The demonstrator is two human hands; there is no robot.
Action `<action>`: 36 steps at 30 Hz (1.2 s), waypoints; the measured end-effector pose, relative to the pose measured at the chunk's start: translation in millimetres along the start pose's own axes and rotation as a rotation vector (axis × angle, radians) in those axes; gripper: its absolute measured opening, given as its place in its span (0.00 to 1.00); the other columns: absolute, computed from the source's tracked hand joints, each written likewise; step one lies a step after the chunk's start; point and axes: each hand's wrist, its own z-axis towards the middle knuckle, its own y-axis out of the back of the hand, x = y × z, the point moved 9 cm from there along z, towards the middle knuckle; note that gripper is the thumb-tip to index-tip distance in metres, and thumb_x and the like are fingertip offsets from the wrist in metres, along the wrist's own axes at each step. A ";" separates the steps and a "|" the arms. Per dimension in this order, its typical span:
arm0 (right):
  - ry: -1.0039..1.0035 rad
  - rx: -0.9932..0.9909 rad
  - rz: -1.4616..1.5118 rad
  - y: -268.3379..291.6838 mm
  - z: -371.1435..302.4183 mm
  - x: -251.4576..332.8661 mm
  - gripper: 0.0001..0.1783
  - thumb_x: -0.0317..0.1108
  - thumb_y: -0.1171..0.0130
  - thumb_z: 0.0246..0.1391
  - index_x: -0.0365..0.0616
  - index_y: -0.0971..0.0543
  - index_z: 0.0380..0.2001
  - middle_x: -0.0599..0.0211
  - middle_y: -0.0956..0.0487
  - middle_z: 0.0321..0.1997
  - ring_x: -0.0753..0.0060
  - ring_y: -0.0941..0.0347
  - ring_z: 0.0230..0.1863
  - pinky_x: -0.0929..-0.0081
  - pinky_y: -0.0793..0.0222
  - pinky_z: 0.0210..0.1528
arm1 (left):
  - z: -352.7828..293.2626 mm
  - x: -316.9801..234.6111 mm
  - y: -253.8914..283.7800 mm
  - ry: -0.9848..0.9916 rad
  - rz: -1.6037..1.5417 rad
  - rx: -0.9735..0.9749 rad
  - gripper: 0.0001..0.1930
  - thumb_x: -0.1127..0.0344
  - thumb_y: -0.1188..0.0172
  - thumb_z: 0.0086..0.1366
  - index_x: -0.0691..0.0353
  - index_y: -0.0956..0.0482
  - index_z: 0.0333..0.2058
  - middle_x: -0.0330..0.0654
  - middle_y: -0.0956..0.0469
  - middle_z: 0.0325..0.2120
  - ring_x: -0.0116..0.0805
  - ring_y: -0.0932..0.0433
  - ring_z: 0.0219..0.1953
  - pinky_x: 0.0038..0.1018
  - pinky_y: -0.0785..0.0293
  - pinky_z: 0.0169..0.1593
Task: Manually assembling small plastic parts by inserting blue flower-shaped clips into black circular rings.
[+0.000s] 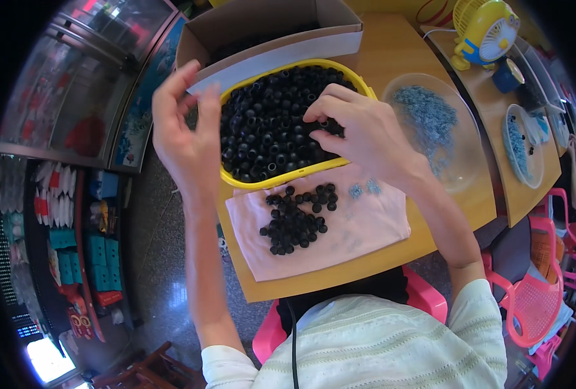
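Observation:
A yellow-rimmed basin (288,176) is filled with small round black pieces (268,123), each hollow or with a hole. My right hand (366,129) reaches over its right side, thumb and index fingertips curled but apart, with black pieces showing in the gap. Raised at the basin's left edge, my left hand (187,129) has its fingers and thumb spread, slightly blurred, with nothing visible in it. A pale pink cloth (359,227) lies in front of the basin. On it sits a loose pile of black pieces (293,227) and a few small light-blue bits (364,188).
Behind the basin stands an open cardboard box (281,52) with dark contents. To the right are a clear round tray (466,165) of blue bits, a smaller tray (534,175), and a yellow fan (489,35). A pink chair (534,305) stands at the right.

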 end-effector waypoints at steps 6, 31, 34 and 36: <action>0.038 -0.078 0.264 26.4 -33.8 35.2 0.11 0.25 0.34 0.40 0.42 0.22 0.31 0.67 0.23 0.32 0.67 0.23 0.31 0.75 0.29 0.30 | -112.8 -26.9 -10.0 0.436 -0.449 0.168 0.13 0.76 0.42 0.62 0.66 0.27 0.46 0.42 0.24 0.40 0.25 0.25 0.43 0.23 0.28 0.49; -0.339 0.032 0.290 4.4 -165.9 -4.1 0.08 0.24 0.35 0.45 0.41 0.20 0.31 0.69 0.24 0.27 0.80 0.36 0.18 0.81 0.40 0.22 | -261.4 -11.7 -37.1 1.049 -1.109 0.336 0.08 0.76 0.40 0.56 0.63 0.26 0.35 0.43 0.23 0.32 0.27 0.24 0.30 0.22 0.26 0.33; -0.373 0.102 0.231 -10.8 -182.6 -14.8 0.07 0.26 0.35 0.46 0.43 0.21 0.31 0.70 0.25 0.26 0.76 0.33 0.19 0.79 0.37 0.22 | -271.6 -2.0 -28.9 1.091 -1.070 0.253 0.09 0.75 0.39 0.56 0.63 0.26 0.35 0.44 0.23 0.32 0.28 0.23 0.30 0.22 0.26 0.32; -0.343 0.099 0.196 -19.5 -185.9 -10.5 0.08 0.27 0.35 0.45 0.44 0.21 0.31 0.70 0.25 0.26 0.74 0.31 0.20 0.78 0.35 0.24 | -274.8 -0.6 -29.5 1.102 -1.073 0.242 0.09 0.75 0.38 0.56 0.63 0.27 0.36 0.46 0.23 0.32 0.29 0.23 0.30 0.23 0.26 0.32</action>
